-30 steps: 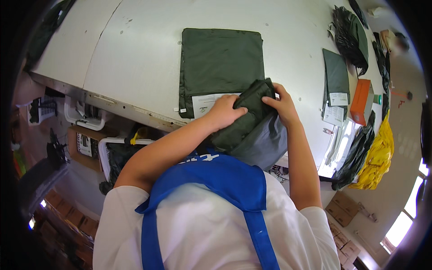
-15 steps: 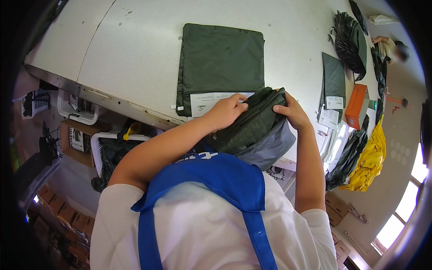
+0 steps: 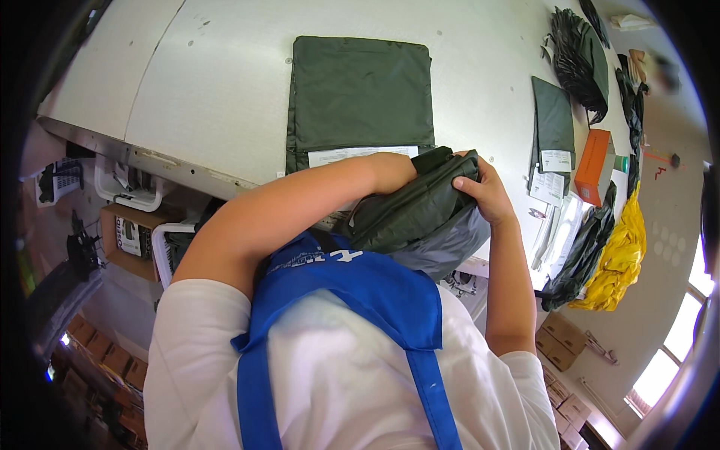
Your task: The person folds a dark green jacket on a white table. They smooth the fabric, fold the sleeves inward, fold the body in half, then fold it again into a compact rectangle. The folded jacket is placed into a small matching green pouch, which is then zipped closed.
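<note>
The right hand [image 3: 491, 193] pinches the edge of a dark green cloth [image 3: 409, 214]; the left hand [image 3: 395, 172] disappears into its folds, whether gripping, I cannot tell.

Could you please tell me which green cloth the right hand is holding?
The bunched cloth nearest the apron; the centre cloth and the right-side cloth near the orange box lie folded flat on the table.

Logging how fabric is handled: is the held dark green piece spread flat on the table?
No, the green piece is gathered in loose folds, with the right grip on it.
</note>
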`<state>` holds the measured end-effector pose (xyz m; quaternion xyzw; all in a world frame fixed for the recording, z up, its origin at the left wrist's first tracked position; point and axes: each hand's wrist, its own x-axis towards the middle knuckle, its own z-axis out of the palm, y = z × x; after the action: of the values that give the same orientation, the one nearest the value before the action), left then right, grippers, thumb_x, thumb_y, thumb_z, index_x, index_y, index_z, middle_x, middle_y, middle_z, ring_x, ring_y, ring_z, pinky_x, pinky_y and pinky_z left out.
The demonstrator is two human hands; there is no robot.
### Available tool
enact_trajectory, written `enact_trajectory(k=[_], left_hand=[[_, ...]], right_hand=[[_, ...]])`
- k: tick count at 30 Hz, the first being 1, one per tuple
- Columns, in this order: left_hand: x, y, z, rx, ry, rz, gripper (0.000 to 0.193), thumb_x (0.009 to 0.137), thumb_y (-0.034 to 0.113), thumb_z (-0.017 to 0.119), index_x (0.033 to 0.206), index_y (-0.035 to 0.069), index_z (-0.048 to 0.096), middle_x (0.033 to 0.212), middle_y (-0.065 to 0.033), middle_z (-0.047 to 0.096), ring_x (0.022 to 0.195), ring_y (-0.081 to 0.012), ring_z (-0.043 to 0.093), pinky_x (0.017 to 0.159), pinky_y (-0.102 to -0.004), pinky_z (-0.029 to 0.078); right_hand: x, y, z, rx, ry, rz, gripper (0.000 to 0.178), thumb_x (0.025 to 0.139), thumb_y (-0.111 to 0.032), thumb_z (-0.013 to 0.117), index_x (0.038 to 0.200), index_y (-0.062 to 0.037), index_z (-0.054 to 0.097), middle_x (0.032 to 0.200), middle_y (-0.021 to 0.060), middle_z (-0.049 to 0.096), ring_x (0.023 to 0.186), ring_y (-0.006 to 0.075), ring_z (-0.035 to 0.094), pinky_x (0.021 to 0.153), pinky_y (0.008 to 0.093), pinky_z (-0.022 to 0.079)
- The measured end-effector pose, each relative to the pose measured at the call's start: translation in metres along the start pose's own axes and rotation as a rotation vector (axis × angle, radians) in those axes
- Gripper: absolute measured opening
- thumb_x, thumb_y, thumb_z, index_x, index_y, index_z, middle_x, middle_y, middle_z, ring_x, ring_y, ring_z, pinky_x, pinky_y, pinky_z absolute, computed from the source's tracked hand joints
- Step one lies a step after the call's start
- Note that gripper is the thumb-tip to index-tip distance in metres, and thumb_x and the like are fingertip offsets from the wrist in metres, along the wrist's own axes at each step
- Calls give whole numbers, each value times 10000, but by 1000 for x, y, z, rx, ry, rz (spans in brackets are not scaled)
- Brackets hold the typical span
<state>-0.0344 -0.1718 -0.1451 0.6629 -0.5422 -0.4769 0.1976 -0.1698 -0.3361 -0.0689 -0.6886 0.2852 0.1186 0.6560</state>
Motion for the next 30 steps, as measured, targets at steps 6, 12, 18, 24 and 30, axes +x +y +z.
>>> enact_trajectory(k=[6,12,18,24,30], left_hand=[[-6,-9,33,-230,494,26,126,752,123,633,849,49,666,826,-176,665,795,-346,637,702,-394,490],[-10,3,33,-475,554,-135,193,749,47,624,932,49,562,822,-183,633,778,-383,605,679,-421,467],[-8,10,15,-173,822,20,185,756,17,575,932,42,525,832,-188,626,795,-386,602,676,-451,463],[-3,15,16,73,911,70,130,784,82,582,902,61,532,790,-141,630,711,-352,619,596,-439,489],[-6,21,16,355,946,153,140,760,98,639,851,76,534,707,-82,593,630,-281,617,521,-378,487]], right_hand=[[-11,-8,-5,-33,-18,-33,471,811,-178,692,1218,-3,533,1072,45,601,999,133,540,931,275,410],[-7,-3,-4,-193,-10,-41,397,889,-185,632,1222,1,523,1066,49,600,1015,106,514,899,276,426],[-10,-7,13,-826,57,-261,405,835,-165,662,1194,-22,540,962,108,638,938,262,585,831,379,465],[-9,15,40,-1548,180,-475,390,782,-65,528,1168,-66,580,996,56,623,946,267,560,789,367,462],[15,26,32,-1363,205,-455,231,814,-80,530,1016,-12,622,966,108,617,992,318,562,814,412,454]])
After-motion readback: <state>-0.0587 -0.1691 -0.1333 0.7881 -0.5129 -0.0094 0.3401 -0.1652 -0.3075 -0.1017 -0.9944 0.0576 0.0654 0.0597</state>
